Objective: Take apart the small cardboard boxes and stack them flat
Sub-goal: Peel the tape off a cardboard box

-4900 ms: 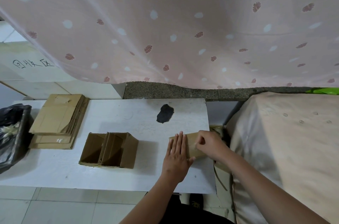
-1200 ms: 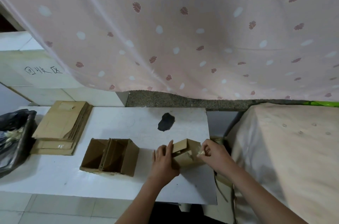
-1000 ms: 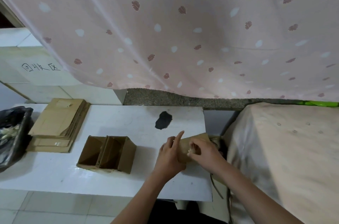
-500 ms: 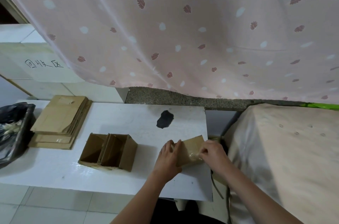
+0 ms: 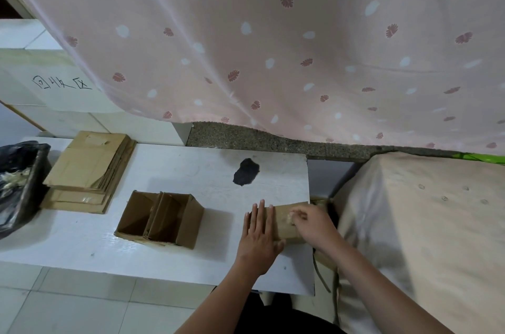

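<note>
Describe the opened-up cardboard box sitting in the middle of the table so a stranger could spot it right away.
Find the white table below the pink curtain. The open box stands near its front edge, between the flat cardboard stack and the person's left hand. Unlike the flattened pieces, it stands hollow, split by a cardboard wall.

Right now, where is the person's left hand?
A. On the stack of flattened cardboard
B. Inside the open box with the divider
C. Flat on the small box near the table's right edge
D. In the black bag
C: the left hand lies with straight fingers on the small box, beside the right hand.
</note>
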{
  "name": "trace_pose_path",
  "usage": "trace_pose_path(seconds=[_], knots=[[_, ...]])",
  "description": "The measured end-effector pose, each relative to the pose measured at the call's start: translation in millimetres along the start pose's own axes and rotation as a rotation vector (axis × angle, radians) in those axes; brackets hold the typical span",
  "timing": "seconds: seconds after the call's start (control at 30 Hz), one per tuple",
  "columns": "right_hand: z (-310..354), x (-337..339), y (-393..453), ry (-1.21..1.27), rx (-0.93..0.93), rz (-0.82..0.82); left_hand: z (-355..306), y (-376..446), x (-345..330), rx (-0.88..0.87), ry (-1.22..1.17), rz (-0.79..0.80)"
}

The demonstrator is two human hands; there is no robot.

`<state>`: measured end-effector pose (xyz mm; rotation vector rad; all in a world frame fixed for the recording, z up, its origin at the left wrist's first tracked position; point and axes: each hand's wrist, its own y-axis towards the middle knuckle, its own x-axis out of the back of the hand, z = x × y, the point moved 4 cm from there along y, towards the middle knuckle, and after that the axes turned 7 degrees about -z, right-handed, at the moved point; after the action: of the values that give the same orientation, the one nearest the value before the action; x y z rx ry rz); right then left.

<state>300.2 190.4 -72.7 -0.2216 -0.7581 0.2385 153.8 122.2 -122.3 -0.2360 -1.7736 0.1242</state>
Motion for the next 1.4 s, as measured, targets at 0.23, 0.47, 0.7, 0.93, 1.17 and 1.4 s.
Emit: trace_pose_path(seconds=[0.23,0.47,0.7,0.93,1.17,1.4], knots=[[0,-5,1,-0.137,0.079,0.023,-2,-1,-2,0.018,0.069,-0.009],[0,-7,-5,-0.088,0.17,0.049,-2,1,-5,0.03,0.086,0.001],[-9,-2,-2,-0.195,0.073,0.06,-2,1,-6,0.028,0.108,0.013],[-1,-6,-2,-0.217,0.031,0.045,-4,-7,8,0.085,0.078,0.014],[50,-30,-16,-0.112,0.063,0.124,34,-37,52,0.237,0.02,-0.105],[114,-64,-39,0.063,0.179,0.241,94,-78,104,0.433,0.016,-0.207]])
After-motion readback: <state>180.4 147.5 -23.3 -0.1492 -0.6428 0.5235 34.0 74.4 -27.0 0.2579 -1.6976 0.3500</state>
